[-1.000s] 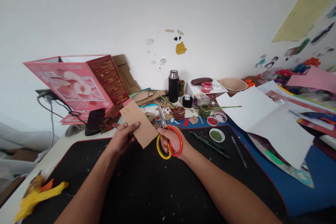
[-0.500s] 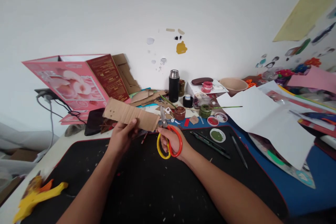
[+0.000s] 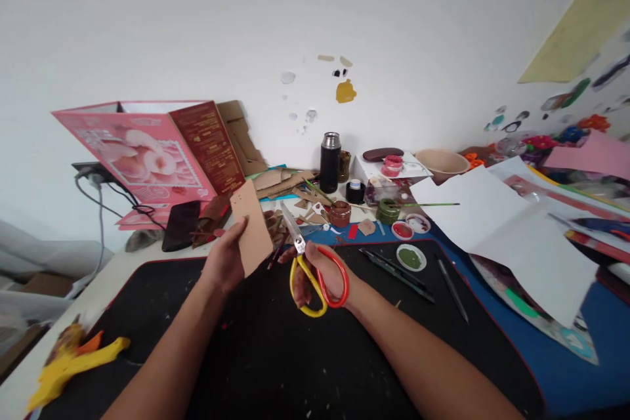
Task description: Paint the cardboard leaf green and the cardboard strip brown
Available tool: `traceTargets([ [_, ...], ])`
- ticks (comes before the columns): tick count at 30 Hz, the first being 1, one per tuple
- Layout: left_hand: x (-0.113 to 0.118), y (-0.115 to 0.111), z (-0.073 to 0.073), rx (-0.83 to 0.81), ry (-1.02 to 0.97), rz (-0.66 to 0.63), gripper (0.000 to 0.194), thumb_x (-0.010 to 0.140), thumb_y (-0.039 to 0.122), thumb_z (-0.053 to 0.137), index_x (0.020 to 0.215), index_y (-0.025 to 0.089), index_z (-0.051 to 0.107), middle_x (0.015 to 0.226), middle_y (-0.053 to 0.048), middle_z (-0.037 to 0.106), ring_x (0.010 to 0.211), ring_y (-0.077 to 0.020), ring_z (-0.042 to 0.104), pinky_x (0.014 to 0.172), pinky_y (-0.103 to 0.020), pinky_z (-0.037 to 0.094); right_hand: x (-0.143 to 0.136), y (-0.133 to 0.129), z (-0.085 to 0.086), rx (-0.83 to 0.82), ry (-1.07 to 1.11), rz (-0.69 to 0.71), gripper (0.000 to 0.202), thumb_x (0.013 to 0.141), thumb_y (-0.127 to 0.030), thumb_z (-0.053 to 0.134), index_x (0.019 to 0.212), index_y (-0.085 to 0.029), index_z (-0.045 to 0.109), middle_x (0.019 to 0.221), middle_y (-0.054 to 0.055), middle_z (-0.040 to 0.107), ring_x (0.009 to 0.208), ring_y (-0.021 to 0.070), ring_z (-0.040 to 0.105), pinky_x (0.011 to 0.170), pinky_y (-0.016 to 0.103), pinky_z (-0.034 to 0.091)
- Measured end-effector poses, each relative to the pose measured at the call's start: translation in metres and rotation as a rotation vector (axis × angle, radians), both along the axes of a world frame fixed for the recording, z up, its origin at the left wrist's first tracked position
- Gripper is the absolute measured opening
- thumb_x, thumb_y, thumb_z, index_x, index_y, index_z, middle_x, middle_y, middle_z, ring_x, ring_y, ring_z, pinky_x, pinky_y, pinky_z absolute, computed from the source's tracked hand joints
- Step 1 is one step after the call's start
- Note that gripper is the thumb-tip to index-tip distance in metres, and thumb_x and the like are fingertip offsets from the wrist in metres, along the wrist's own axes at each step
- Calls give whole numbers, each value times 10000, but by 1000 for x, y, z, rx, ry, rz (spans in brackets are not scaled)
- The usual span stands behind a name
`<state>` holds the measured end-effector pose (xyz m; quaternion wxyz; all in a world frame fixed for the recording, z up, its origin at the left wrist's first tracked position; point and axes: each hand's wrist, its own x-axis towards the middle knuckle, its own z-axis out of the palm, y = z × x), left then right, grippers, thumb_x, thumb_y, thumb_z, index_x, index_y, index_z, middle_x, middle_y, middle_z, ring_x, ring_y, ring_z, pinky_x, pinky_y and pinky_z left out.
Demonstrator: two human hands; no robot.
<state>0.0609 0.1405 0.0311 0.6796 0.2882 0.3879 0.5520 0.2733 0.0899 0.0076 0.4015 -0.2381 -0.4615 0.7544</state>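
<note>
A flat strip of brown cardboard (image 3: 254, 230) stands tilted in my left hand (image 3: 226, 256), which pinches it along its left side, the thumb on the near face. Small dark marks show near its top end. My right hand (image 3: 329, 275) grips a pair of scissors (image 3: 299, 243) with one yellow and one red handle loop. The blades look closed and point up and away, a little right of the cardboard and apart from it. Both hands are above the black mat (image 3: 256, 354).
A yellow glue gun (image 3: 73, 367) lies at the left front. Behind are a pink box (image 3: 142, 151), a black phone (image 3: 181, 226), cardboard scraps, a black flask (image 3: 330, 164) and paint jars (image 3: 339, 213). Pens (image 3: 398, 275), a green paint lid (image 3: 411, 257) and white paper (image 3: 502, 230) are at right.
My left hand has turned the cardboard from lying crosswise to nearly upright, now showing a smoother face. The scissors have moved slightly down and away from the cardboard. The view has shifted a little.
</note>
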Motion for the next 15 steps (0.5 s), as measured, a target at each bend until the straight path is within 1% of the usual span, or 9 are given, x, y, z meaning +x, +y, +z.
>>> traceTargets([
  [2,-2,-3,-3,-27,-56,-166,516,853,483,796,1260,172,741,1120,-171,805,1017,-379,775,753,-445,645,0,0,-3,-14,-20,60,982,836,-993,439,1072,-89,743,576,75,711,449,189,678,426,230,482],
  [3,-3,-5,-5,-25,-89,-234,529,879,509,767,1291,179,732,1142,-179,802,1027,-382,775,732,-437,643,1,0,-4,-19,-33,86,1018,823,-1018,387,1016,-87,749,583,92,717,448,188,678,432,234,490],
  [5,-3,-7,-8,-24,-138,-326,549,905,545,732,1317,184,723,1137,-181,801,997,-366,782,695,-413,638,1,0,-6,-24,-57,126,1060,792,-1055,306,854,-90,740,595,127,723,441,183,671,434,237,498],
  [6,-3,-7,-9,-29,-145,-345,545,905,548,732,1309,182,726,1105,-176,804,952,-350,786,679,-404,636,0,0,-6,-24,-62,137,1066,779,-1066,281,779,-97,724,597,139,724,437,180,667,432,236,500],
  [8,-3,-8,-10,-37,-134,-337,504,889,526,759,1250,174,745,1025,-153,809,844,-314,783,649,-389,634,0,0,-5,-21,-65,158,1068,766,-1075,254,707,-107,702,593,144,720,440,177,666,432,234,503],
  [11,-3,-7,-10,-44,-106,-279,415,848,485,816,1111,168,767,905,-109,806,747,-278,771,651,-376,644,0,0,-3,-18,-83,187,1089,770,-1073,212,683,-107,707,561,130,695,436,172,658,428,230,500],
  [13,-2,-7,-9,-33,-89,-244,383,814,453,857,1057,171,768,842,-82,799,740,-276,774,696,-383,657,-1,0,-2,-9,-100,199,1107,776,-1070,180,630,-103,701,549,138,684,430,166,649,422,227,495],
  [15,0,-6,-8,-9,-73,-212,378,775,422,895,1034,177,770,826,-71,802,768,-289,786,752,-398,666,-1,0,-2,4,-102,204,1113,777,-1070,176,586,-103,694,552,146,685,427,163,642,419,227,497],
])
